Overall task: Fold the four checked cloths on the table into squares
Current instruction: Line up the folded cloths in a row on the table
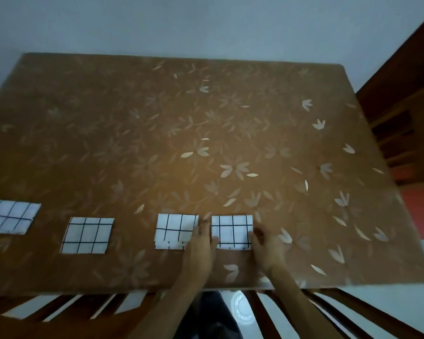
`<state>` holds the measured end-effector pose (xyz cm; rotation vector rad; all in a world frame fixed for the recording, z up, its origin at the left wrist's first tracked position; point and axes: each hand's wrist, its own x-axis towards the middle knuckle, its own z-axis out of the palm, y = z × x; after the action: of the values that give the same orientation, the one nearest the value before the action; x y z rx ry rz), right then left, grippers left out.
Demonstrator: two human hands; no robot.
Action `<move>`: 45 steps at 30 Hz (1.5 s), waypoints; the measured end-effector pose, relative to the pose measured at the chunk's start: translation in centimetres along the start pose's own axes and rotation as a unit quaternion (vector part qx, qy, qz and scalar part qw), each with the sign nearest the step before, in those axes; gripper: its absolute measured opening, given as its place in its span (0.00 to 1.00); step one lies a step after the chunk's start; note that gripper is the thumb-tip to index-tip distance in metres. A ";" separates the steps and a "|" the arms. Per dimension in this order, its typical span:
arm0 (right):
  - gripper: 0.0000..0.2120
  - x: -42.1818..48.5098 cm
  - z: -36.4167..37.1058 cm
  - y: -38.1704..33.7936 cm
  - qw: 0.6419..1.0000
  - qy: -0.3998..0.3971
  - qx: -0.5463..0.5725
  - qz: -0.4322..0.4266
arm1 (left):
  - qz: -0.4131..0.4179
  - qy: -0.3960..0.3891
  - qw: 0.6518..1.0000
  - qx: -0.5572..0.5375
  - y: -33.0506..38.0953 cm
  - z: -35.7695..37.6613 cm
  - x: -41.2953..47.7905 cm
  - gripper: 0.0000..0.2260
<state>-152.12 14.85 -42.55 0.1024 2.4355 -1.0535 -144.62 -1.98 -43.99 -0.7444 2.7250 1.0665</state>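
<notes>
The counter point(157, 118), covered in brown with pale leaves, fills my view, with a grey-white wall point(206, 25) beyond it and dark chair slats point(279, 311) below its near edge. Along that edge lie four checked squares: the first cloth point(11, 217) far left, then the second cloth point(87, 235), third cloth point(174, 231) and fourth cloth point(231, 232). My left hand point(201, 243) lies flat, fingers straight, at the fourth cloth's left edge. My right hand point(267, 243) touches its right edge, too blurred to tell its grip.
</notes>
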 end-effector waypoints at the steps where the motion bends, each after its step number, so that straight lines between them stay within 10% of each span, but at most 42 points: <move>1: 0.16 -0.1 0.2 0.2 0.999 0.023 -0.032 -0.020 | 0.027 0.018 0.997 0.074 0.2 -0.1 -0.1 0.26; 5: 0.19 -0.9 1.7 0.1 0.961 0.149 -0.181 -0.149 | 0.208 0.066 0.940 0.262 -0.3 1.9 0.4 0.26; 9: 0.27 0.6 5.2 1.0 0.916 0.029 -0.304 -0.261 | 0.266 -0.004 0.915 0.303 -2.1 3.9 1.9 0.30; 20: 0.27 1.0 4.0 1.6 0.922 0.026 -0.328 -0.205 | 0.279 0.022 0.917 0.283 -2.0 0.8 0.3 0.25; 27: 0.24 -2.2 9.7 -6.2 0.932 -0.094 -0.201 -0.287 | -0.064 0.164 0.978 0.114 -6.9 -5.3 -0.1 0.15; 36: 0.26 -2.7 11.8 -5.1 0.915 -0.103 -0.283 -0.270 | 0.004 0.046 0.985 0.164 -9.6 -5.2 -0.6 0.26; 40: 0.28 -2.3 13.2 -6.7 0.903 -0.057 -0.275 -0.325 | -0.154 -0.031 0.973 0.168 -7.9 -5.9 1.6 0.38; 45: 0.30 -1.3 14.9 -5.2 0.895 -0.082 -0.317 -0.304 | 0.138 -0.021 0.951 0.277 -12.3 -4.8 0.4 0.30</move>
<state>-146.35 0.94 -47.25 -0.9734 2.5673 -0.3905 -138.68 -13.08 -48.00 -0.2537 2.9235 0.2945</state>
